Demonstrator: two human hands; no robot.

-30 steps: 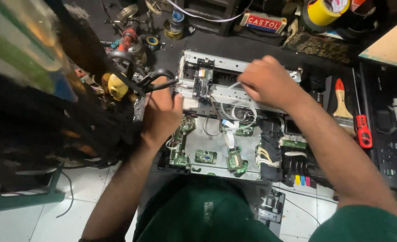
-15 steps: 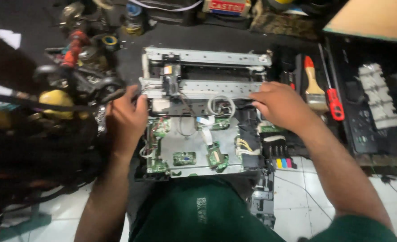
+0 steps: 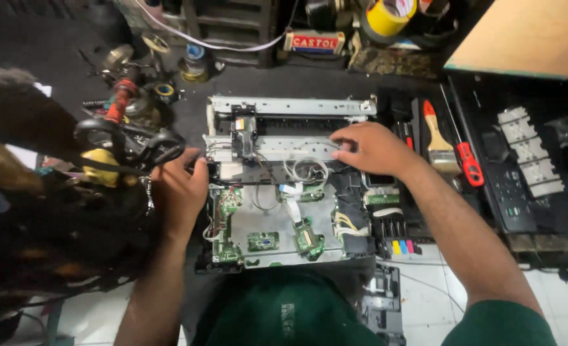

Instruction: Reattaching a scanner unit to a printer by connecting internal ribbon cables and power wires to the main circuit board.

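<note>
Both hands rest on an opened printer chassis (image 3: 290,186) with its cover off, seen from the head camera looking straight down. Left hand (image 3: 180,189) curls its fingers around the left edge of the chassis, thumb side pressed against the metal frame, gripping that edge. Right hand (image 3: 373,148) lies palm down on the right part of the upper metal rail, fingers bent and pressing on it; whether anything is pinched beneath them cannot be told.

Between the 2 hands, the print carriage (image 3: 244,134) sits on the rail toward the left. Below the rail, loops of white ribbon cable (image 3: 308,172) lie near the right hand's fingertips. Green circuit boards (image 3: 263,241) are fixed on the grey base plate at the near edge of the chassis, just above the person's dark green clothing.

Right of the chassis, a paintbrush with a red handle (image 3: 439,138) and a red-handled screwdriver (image 3: 464,150) lie side by side on a black tray. A roll of yellow tape (image 3: 389,16) sits at the far edge of the dark floor. A tangle of black cables and tools (image 3: 127,144) is piled just beside the left hand.
</note>
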